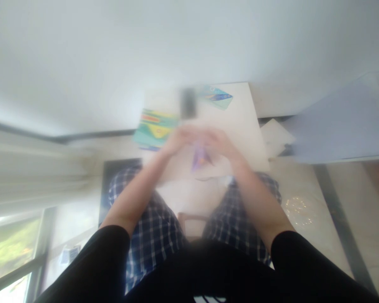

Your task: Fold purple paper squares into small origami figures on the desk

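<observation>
My left hand (182, 137) and my right hand (219, 139) meet over the middle of a white table (243, 126), their fingers curled inward and closed. Between them is a small purple, pointed piece (197, 159) with an orange spot, perhaps folded paper. Haze blurs the fingertips, so the exact grip is unclear; both hands appear to hold its upper part. Just beyond the fingers lies a dark, blurred rectangular object (188, 103).
A green and yellow printed packet or booklet (154, 128) lies at the table's left edge. A blue-green printed packet (219, 97) is near the back edge. White wall rises behind. To the right stands a large pale panel (341, 122). My knees flank the table's front.
</observation>
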Demonstrator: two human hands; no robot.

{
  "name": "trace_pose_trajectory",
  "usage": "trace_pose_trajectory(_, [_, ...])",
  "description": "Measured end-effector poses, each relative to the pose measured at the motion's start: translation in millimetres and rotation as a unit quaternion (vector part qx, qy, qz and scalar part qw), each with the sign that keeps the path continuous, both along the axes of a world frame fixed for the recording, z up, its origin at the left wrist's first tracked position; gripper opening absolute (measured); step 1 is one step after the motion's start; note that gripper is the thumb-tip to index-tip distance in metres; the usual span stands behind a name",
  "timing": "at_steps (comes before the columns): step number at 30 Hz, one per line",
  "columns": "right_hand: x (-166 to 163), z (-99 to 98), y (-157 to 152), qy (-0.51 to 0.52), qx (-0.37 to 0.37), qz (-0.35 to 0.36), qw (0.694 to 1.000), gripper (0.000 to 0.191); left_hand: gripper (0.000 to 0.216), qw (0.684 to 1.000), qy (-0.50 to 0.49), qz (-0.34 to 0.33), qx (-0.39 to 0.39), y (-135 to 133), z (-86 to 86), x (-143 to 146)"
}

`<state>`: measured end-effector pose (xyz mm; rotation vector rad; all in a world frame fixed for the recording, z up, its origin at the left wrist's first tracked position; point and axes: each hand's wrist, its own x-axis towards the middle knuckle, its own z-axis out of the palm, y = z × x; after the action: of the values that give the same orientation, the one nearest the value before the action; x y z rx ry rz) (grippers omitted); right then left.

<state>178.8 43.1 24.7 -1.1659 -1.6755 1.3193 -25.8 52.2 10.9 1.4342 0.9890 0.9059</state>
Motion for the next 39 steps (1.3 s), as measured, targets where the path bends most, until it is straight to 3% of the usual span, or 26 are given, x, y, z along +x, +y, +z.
trace_pose_trajectory(8, [-2.0, -3.4, 3.4, 0.021, -0.014, -0.045, 0.999, 0.031, 0.028, 0.997, 0.039, 0.066, -0.015, -2.2, -1.5, 3.3])
trace_pose_trajectory(17, [2.0, -0.9, 0.7, 0.102, -0.071, -0.049, 0.991, 0.049, 0.026, 0.997, 0.024, 0.076, 0.009, -2.6, -1.8, 4.4])
trace_pose_trajectory(21, [-0.2, -0.9, 0.9, 0.042, -0.032, -0.052, 0.997, 0.042, 0.028, 0.995, 0.03, 0.091, 0.007, -2.6, -8.7, 5.3])
trace_pose_trajectory(27, [-1.5, -3.2, 1.7, 0.036, -0.027, -0.094, 0.995, 0.033, 0.044, 0.996, -0.007, 0.05, -0.074, 1.5, -13.1, 5.3])
trace_pose_trajectory(31, [-0.7, -5.9, 3.8, 0.037, -0.03, -0.106, 0.993, 0.031, 0.046, 0.998, 0.022, -0.002, -0.051, 1.4, -5.4, 3.8])
trace_pose_trajectory(39, [-2.0, -5.6, 5.1, 0.039, -0.02, -0.118, 0.992, 0.023, 0.037, 0.997, 0.071, 0.036, -0.015, -0.9, -3.5, 8.2])
